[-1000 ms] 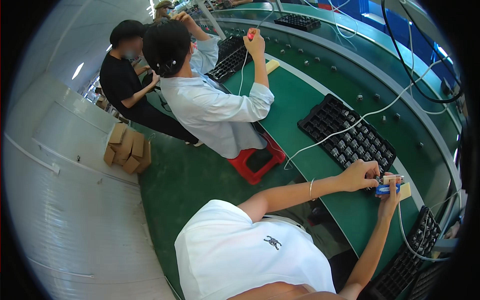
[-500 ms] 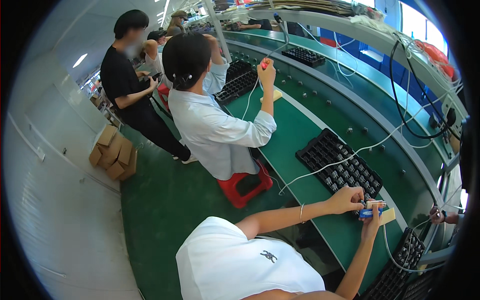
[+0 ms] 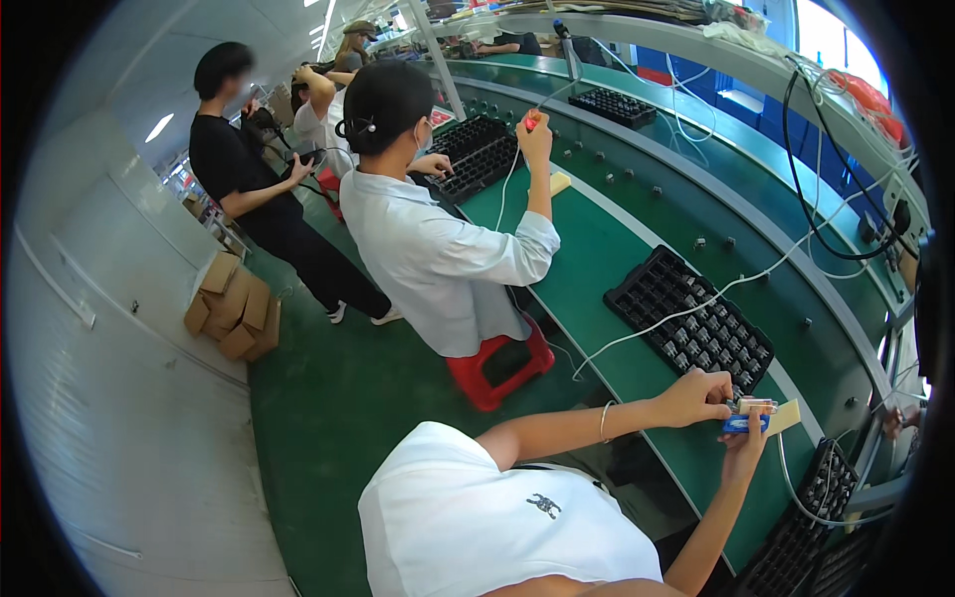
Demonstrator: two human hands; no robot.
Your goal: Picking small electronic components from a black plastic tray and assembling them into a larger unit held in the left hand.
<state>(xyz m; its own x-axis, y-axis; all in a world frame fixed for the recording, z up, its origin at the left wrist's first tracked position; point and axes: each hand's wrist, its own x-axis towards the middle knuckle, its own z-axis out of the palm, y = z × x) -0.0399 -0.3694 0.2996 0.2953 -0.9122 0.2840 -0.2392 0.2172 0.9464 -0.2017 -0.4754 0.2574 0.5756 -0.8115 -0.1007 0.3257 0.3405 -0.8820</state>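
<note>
My left hand (image 3: 695,399), with a bracelet at the wrist, is closed in a pinch at the left end of a small blue-and-beige device (image 3: 737,424). What its fingertips hold, if anything, is too small to make out. From below, my right hand (image 3: 744,454) grips the device, its fingers wrapped round the body. A white cord hangs down beside this hand. Just beyond my left hand lies a black compartment tray (image 3: 696,326) with many small metallic parts in it. A pale yellow block (image 3: 785,418) sits on the green bench right behind the device.
The green bench (image 3: 587,269) runs beside a conveyor (image 3: 657,214) carrying small parts. A white cable (image 3: 657,327) crosses the tray. More black trays (image 3: 786,557) stand at lower right. A co-worker in a light shirt (image 3: 438,239) sits on a red stool (image 3: 487,383) to the left.
The whole view has shifted slightly. My hands keep the same hold on the device. The seated co-worker's head has turned, and one of that person's hands now rests at a far tray.
</note>
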